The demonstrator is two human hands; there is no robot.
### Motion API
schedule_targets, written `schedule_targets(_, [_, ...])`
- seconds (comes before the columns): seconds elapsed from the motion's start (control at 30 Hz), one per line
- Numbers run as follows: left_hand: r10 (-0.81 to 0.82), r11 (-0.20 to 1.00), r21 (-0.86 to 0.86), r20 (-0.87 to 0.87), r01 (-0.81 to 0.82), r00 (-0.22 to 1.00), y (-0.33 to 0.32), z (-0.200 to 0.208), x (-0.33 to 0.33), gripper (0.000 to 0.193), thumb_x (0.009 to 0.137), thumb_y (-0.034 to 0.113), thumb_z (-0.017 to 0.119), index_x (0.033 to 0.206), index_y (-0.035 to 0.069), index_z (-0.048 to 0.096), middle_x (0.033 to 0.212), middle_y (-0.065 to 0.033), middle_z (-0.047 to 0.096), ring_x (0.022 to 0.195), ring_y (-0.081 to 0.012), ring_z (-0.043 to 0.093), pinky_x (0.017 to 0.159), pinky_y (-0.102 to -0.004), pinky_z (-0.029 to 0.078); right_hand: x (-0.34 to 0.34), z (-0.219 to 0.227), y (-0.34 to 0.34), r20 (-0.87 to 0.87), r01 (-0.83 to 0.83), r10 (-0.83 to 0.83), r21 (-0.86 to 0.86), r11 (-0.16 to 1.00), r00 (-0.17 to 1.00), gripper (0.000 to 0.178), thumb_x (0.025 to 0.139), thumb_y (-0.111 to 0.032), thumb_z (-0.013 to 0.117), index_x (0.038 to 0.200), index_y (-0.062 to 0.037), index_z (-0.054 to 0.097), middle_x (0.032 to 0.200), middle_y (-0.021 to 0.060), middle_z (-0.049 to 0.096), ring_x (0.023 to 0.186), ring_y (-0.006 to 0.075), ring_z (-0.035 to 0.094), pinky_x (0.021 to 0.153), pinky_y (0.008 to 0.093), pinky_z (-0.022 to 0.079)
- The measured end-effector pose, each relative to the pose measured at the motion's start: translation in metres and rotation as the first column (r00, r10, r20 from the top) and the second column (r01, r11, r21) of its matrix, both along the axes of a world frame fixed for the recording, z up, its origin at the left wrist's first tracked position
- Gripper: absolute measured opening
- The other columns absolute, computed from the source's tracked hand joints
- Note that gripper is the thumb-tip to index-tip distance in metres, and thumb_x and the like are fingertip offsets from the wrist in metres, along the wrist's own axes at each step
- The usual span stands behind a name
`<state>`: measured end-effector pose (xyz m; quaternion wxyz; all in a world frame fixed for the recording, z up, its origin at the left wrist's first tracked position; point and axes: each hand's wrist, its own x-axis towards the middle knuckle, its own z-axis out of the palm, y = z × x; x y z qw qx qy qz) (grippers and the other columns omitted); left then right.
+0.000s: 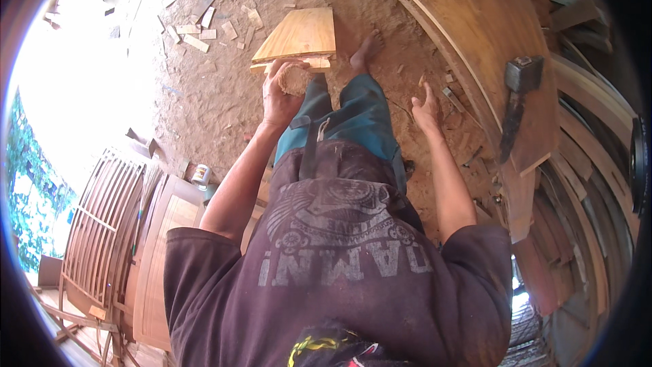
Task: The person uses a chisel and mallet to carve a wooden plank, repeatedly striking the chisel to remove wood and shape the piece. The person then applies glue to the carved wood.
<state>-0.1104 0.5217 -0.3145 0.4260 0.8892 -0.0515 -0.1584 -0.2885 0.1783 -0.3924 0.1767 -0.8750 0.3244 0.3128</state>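
Note:
My left hand (pixel 276 98) is closed around a round, rough, tan piece (pixel 296 80), which I cannot name more exactly. Its fingertips reach the near edge of a light wooden panel (pixel 297 32). That panel tapers and seems to have another layer of wood under its near edge; it stands out in front of my knees. My right hand (pixel 426 110) hangs apart over the ground to the right, index finger stretched out and thumb apart. A small yellowish bit (pixel 421 80) shows by that fingertip; whether the hand touches it is unclear.
At the right, a hammer (pixel 523 75) with a dark handle lies on a large wooden board (pixel 468 7). Stacked curved-looking planks (pixel 591 163) fill the far right. Wood offcuts (pixel 197 42) litter the dirt floor. A can (pixel 201 175) and slatted wooden frames (pixel 102 224) stand left.

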Motion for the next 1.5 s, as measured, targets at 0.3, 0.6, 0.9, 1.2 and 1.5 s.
schedule_targets(0.3, [-0.034, 0.999, -0.018, 0.024, 0.035, 0.999, -0.019, -0.005, 0.016, 0.026, 0.084, 0.015, 0.087, 0.107, 0.007, 0.079, 0.107, -0.0117, 0.074, 0.1, -0.0308, 0.073, 0.089, -0.0399, 0.057, 0.133, 0.061, 0.131, 0.321, -0.038, -0.307, 0.744, 0.668, 0.896, 0.058, 0.099, -0.012, 0.068, 0.154, -0.0092, 0.051, 0.11, 0.0111, 0.076, 0.102, 0.0183, 0.074, 0.082, 0.0301, 0.058])
schedule_targets(0.6, [-0.081, 0.997, -0.011, 0.087, 0.082, 0.993, -0.038, -0.022, 0.059, 0.026, 0.085, 0.016, 0.088, 0.108, 0.008, 0.078, 0.109, -0.0098, 0.075, 0.099, -0.0254, 0.074, 0.09, -0.0374, 0.057, 0.084, 0.049, 0.113, 0.286, -0.014, -0.235, 0.662, 0.749, 0.929, 0.049, 0.099, -0.012, 0.069, 0.146, -0.0064, 0.057, 0.111, 0.0132, 0.075, 0.1, 0.0272, 0.075, 0.085, 0.0394, 0.059])
schedule_targets(0.9, [-0.16, 0.985, -0.063, 0.029, 0.162, 0.987, -0.061, -0.017, 0.124, 0.04, 0.086, 0.016, 0.085, 0.124, 0.007, 0.075, 0.13, -0.0134, 0.07, 0.119, -0.0326, 0.069, 0.101, -0.0402, 0.054, 0.039, 0.074, 0.035, 0.248, 0.156, -0.341, 0.554, 0.818, 0.907, 0.03, 0.1, -0.014, 0.068, 0.128, -0.0026, 0.069, 0.106, 0.0165, 0.077, 0.095, 0.0295, 0.075, 0.083, 0.0391, 0.059])
schedule_targets(1.2, [-0.151, 0.988, 0.048, 0.068, 0.148, 0.986, -0.02, 0.006, 0.102, 0.039, 0.09, 0.019, 0.083, 0.126, 0.006, 0.073, 0.13, -0.0137, 0.072, 0.121, -0.0269, 0.069, 0.103, -0.0389, 0.053, 0.051, 0.148, 0.0, 0.395, 0.143, -0.462, 0.617, 0.774, 0.794, 0.028, 0.104, -0.015, 0.067, 0.129, -0.0023, 0.069, 0.104, 0.0084, 0.076, 0.091, 0.0155, 0.073, 0.078, 0.0289, 0.057])
schedule_targets(1.5, [0.274, 0.958, 0.13, -0.159, -0.255, 0.949, 0.041, 0.005, 0.031, 0.031, 0.09, 0.033, 0.084, 0.102, 0.004, 0.077, 0.083, -0.01, 0.077, 0.077, -0.0198, 0.074, 0.073, -0.0372, 0.057, 0.09, 0.234, -0.092, 0.796, 0.021, -0.023, 0.013, 1.0, 0.605, 0.035, 0.098, -0.022, 0.075, 0.127, -0.0033, 0.067, 0.118, 0.0153, 0.067, 0.11, 0.029, 0.067, 0.09, 0.0407, 0.056])
